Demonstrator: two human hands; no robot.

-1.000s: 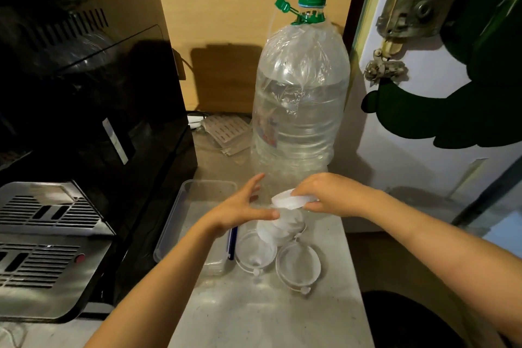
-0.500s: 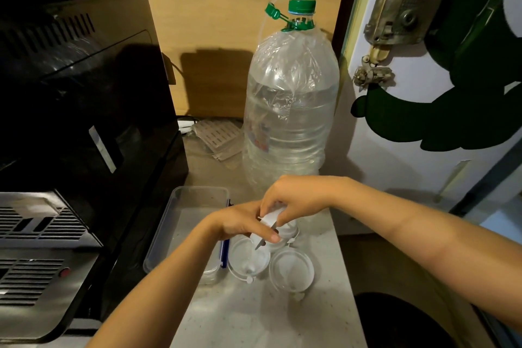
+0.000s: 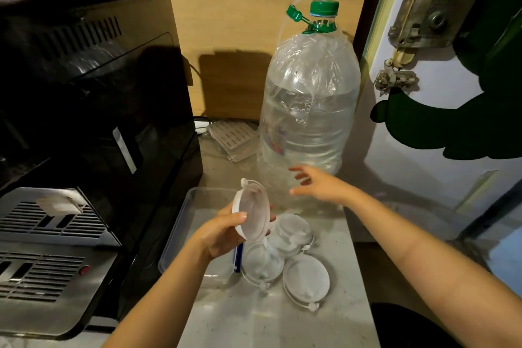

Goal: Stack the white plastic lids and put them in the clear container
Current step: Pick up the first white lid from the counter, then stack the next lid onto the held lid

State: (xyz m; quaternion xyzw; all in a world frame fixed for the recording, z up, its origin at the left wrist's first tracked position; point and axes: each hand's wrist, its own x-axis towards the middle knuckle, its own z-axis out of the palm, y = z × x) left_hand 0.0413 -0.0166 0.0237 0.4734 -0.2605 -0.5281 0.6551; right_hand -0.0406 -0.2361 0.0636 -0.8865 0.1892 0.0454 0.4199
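Observation:
My left hand (image 3: 223, 232) holds a round white plastic lid (image 3: 251, 210) tilted on edge above the right rim of the clear container (image 3: 180, 223), a shallow rectangular tub on the counter. Three more white lids lie on the counter to the container's right: one (image 3: 293, 230) at the back, one (image 3: 262, 265) at the front left, one (image 3: 306, 281) at the front right. My right hand (image 3: 319, 185) hovers with fingers spread in front of the big water bottle, holding nothing.
A large clear water bottle (image 3: 308, 110) with a green cap stands behind the lids. A black and steel coffee machine (image 3: 84, 121) fills the left side. A door with a metal lock (image 3: 432, 11) is on the right. The counter's right edge runs close to the lids.
Both hands were together over the lids. Now my left hand has lifted one lid toward the container, and my right hand has let go and moved back toward the bottle.

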